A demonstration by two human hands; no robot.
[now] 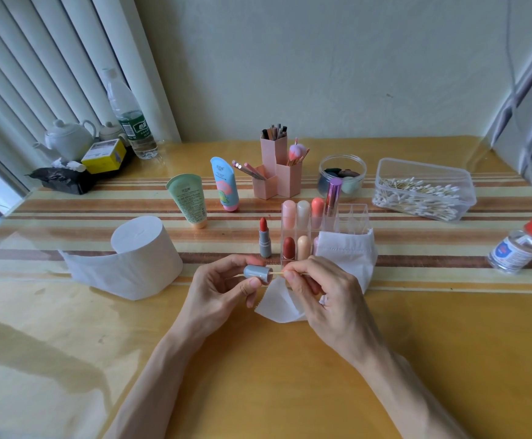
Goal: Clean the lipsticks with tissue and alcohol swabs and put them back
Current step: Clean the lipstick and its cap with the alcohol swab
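The left grip [223, 289] is clamped on a grey lipstick cap [258, 273], thumb below and fingers curled over the top. The cap lies on its side with its open mouth turned toward the right grip [325, 293], probably so the inside can be reached. That right grip pinches a thin wooden cotton swab [278, 273] near its middle. The swab's far end goes into the cap's mouth, so its tip is hidden. This looks like swabbing the cap's inner wall.

The cap is smooth, glossy plastic, a short cylinder. Its mate, the uncapped lipstick [264, 237], stands upright on the bench [290, 375] just beyond the left grip. It has a matte grey barrel and an orange-red bullet cut at a slant, kept clear of anything that would smear it.

A soft, crinkle-edged tissue sheet [277, 307] lies under the right grip, likely to catch residue. Beyond that grip is the clear, hard-walled organiser [353, 217], holding at least 6 rounded capsule-shaped lipsticks. A folded tissue [344, 248] is draped over its near corner. Far outside the right grip lies the red-capped alcohol bottle [518, 245].
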